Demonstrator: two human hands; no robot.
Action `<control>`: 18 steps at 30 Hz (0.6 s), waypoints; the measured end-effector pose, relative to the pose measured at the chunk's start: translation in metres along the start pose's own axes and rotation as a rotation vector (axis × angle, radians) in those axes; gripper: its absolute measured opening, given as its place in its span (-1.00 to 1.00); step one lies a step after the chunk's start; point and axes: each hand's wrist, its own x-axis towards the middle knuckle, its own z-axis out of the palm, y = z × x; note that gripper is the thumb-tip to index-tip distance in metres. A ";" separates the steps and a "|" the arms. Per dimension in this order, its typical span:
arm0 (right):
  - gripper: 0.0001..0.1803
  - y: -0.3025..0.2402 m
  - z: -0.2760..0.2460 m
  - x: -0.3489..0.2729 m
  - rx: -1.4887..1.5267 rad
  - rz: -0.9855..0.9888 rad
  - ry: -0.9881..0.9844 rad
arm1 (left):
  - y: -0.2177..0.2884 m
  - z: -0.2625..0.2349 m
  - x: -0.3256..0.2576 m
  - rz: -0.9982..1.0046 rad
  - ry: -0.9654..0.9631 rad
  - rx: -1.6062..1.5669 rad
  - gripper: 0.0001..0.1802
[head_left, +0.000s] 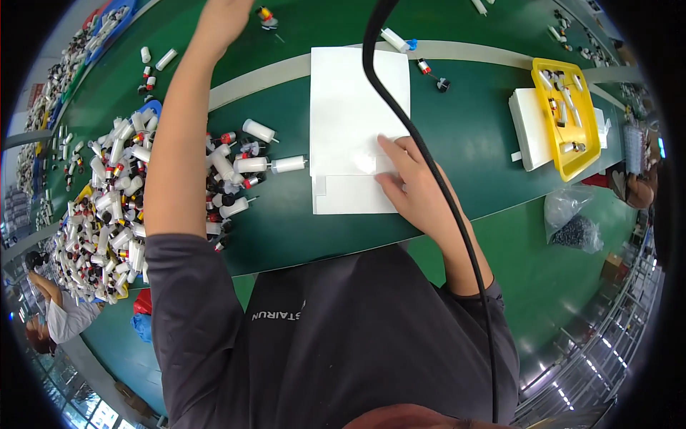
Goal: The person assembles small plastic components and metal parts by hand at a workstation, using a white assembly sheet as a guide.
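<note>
A flat white box or folded card (348, 107) lies on the green table in front of me, with a seam across its lower part. On its lower right rests my right hand (418, 189), thumb and fingers apart, touching the card and gripping nothing visible. Far to the upper left reaches my left hand (227, 18); its fingers run past the frame's top edge and are hidden. Near that hand lies a small part in yellow, red and black (266, 17). Left of the card are white syringe-like cylinders (289, 164) with narrow tips.
A large heap of white cylinders (107, 207) with red and black pieces spreads left of my left arm. At right, a yellow tray (567, 170) with several parts sits on stacked white cards (525, 132). A black cable (389, 93) hangs across the view.
</note>
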 end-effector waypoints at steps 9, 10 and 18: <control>-0.73 0.004 -0.010 0.006 -0.048 0.003 -0.145 | 0.166 0.018 -0.080 -0.520 -0.076 -1.502 -0.68; -0.75 0.003 -0.009 0.008 -0.037 -0.006 -0.170 | 0.156 0.020 -0.091 -0.541 -0.117 -1.525 -0.63; -0.63 -0.005 -0.029 0.013 0.205 0.103 -0.216 | 0.138 0.022 -0.106 -0.574 -0.105 -1.752 -0.50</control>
